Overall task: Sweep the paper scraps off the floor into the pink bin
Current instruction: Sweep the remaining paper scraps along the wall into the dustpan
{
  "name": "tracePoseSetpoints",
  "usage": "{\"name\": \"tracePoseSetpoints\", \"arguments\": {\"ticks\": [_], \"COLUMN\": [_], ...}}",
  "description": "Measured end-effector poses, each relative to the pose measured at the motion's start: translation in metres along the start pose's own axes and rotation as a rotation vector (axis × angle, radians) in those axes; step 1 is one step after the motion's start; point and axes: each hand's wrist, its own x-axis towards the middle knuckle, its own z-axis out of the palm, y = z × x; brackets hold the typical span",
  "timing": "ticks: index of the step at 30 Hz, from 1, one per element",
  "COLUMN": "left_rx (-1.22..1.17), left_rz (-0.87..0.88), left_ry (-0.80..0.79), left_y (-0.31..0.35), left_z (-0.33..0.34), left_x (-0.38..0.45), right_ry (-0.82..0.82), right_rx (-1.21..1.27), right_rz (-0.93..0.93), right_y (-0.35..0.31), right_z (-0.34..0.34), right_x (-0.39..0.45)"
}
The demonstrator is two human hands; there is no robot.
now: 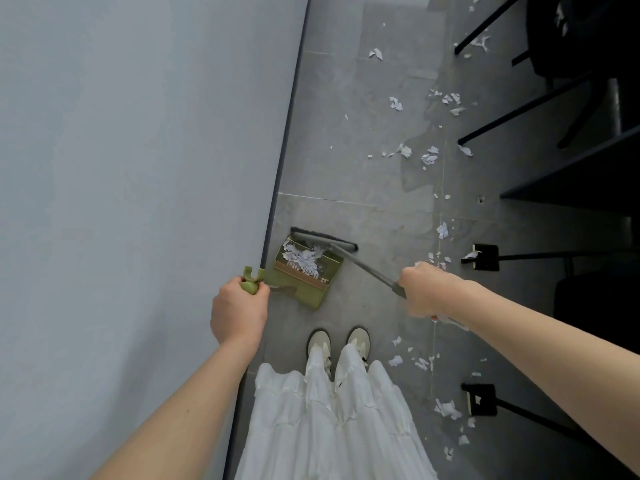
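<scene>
- The green dustpan handle point(250, 284) is gripped in the left hand point(239, 315), fingers curled round it; a tilt here could spill the heaped scraps point(301, 258) from the dustpan point(304, 275) just beyond it.
- The broom handle point(367, 268) is clasped in the right hand point(427, 291); the broom head point(323, 239) lies at the pan's mouth, and a hard stroke could flick paper past it.
- More paper scraps point(429, 157) are scattered well beyond and beside the right hand.
- The pink bin is not seen.
</scene>
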Motion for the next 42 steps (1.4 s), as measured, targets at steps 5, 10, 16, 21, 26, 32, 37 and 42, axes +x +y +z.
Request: {"name": "tracePoseSetpoints", "arguments": {"ticks": [5, 10, 16, 21, 26, 32, 37, 42], "left_rx": [-0.013, -0.03, -0.043, -0.053, -0.048, -0.045, -0.057, -0.096], "left_rz": [-0.003, 0.024, 0.015, -0.004, -0.009, -0.033, -0.038, -0.023], "left_ry": [-0.012, -0.029, -0.019, -0.033, -0.05, -0.087, -0.102, -0.076], "left_y": [-0.001, -0.005, -0.016, -0.026, -0.025, -0.019, -0.015, -0.004], "left_z": [-0.001, -0.001, 0.001, 0.005, 0.007, 0.005, 0.006, -0.002], "left_x": [-0.004, -0.016, -0.029, -0.033, -0.036, -0.037, -0.037, -0.032], "right_ry": [-0.027, 0.023, 0.077, 0.07, -0.021, -0.099, -0.135, -0.107], "right_rx": [0.074, 0.092, 0.149, 0.209, 0.222, 0.239, 0.344, 0.408], "right_rz": [0.015, 0.063, 0.153, 0.198, 0.22, 0.182, 0.169, 0.206], "right_y": [0.002, 0.014, 0.015, 0.01, 0.005, -0.005, -0.013, -0.011], "right_z": [0.001, -0.005, -0.004, 0.007, 0.027, 0.035, 0.027, 0.004], "right_x": [-0.022, -0.035, -0.03, -0.024, -0.031, -0.046, -0.063, -0.078]}}
